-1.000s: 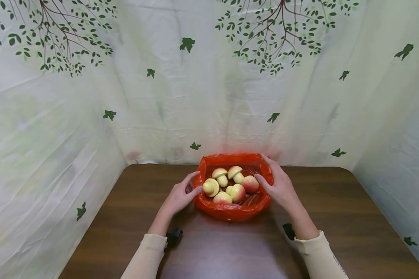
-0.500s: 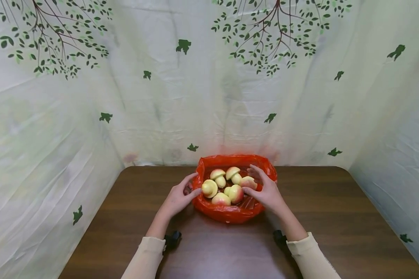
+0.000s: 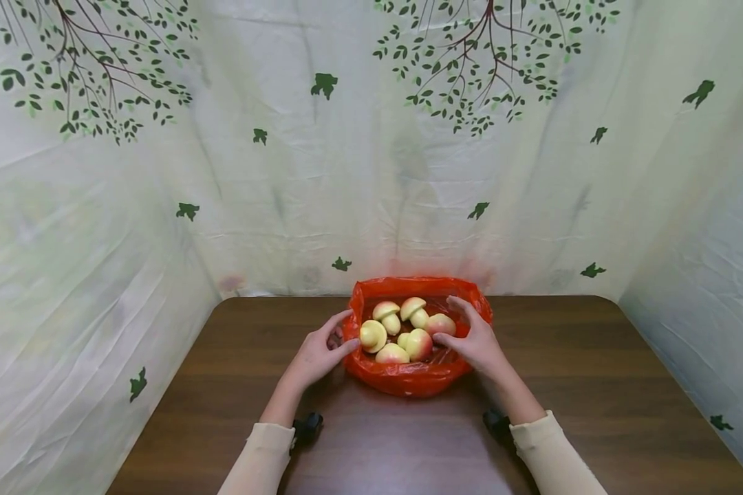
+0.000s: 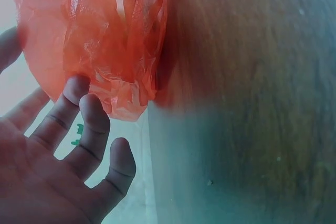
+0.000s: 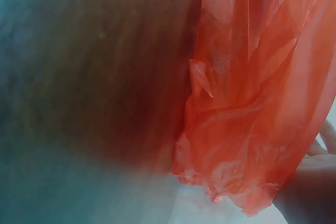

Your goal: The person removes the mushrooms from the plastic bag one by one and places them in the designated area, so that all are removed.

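In the head view a red plastic bag [image 3: 402,379] stands with its mouth spread open on the table. Several mushrooms [image 3: 415,311], pale yellow with reddish caps, lie inside it. My left hand [image 3: 318,350] is at the bag's left side, thumb and fingers apart at the rim; the left wrist view shows its fingers loosely bent against the red plastic. My right hand [image 3: 479,342] reaches over the right rim into the bag, thumb and fingers apart about the rightmost mushroom [image 3: 441,324]. In the right wrist view the bag hides most of that hand.
The brown wooden table [image 3: 272,344] extends on both sides of the bag. Behind it hangs a pale cloth [image 3: 371,172] printed with branches and leaves, which also closes in both sides. A dark wrist camera [image 3: 309,427] sits under the left wrist.
My right hand has moved from the bag's right rim leftward into the bag, over the mushrooms. The left hand has stayed at the left rim.
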{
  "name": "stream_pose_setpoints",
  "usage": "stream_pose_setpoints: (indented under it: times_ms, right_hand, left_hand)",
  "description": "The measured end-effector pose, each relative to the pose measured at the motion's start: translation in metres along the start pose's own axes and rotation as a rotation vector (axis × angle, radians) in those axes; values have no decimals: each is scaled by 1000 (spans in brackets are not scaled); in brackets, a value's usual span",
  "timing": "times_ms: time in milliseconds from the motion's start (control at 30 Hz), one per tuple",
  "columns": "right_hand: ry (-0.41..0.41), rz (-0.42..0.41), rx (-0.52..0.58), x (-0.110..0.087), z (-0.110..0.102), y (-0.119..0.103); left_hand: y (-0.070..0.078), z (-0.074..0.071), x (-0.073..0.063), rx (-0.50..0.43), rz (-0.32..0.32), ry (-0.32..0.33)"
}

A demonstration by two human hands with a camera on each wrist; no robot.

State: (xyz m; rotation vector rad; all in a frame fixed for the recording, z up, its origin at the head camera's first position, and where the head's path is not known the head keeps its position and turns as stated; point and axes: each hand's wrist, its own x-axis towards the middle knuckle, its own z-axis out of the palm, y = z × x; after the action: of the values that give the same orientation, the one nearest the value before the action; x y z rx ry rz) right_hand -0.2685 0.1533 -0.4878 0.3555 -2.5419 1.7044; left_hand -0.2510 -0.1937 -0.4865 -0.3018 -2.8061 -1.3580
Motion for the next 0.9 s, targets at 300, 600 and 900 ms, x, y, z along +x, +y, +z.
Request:
stream_pose_setpoints:
  times_ms: [300, 600, 900]
  right_hand:
    - [-42, 64, -17, 13, -6, 10]
    - [-50, 76, -55, 14, 0, 13]
    - [-50, 125, -98, 18, 2, 15]
  left_hand:
    - [3, 3, 0, -7, 21, 16]
    - [4, 0, -2, 3, 21, 3]
    - [3, -1, -2, 6, 17, -10]
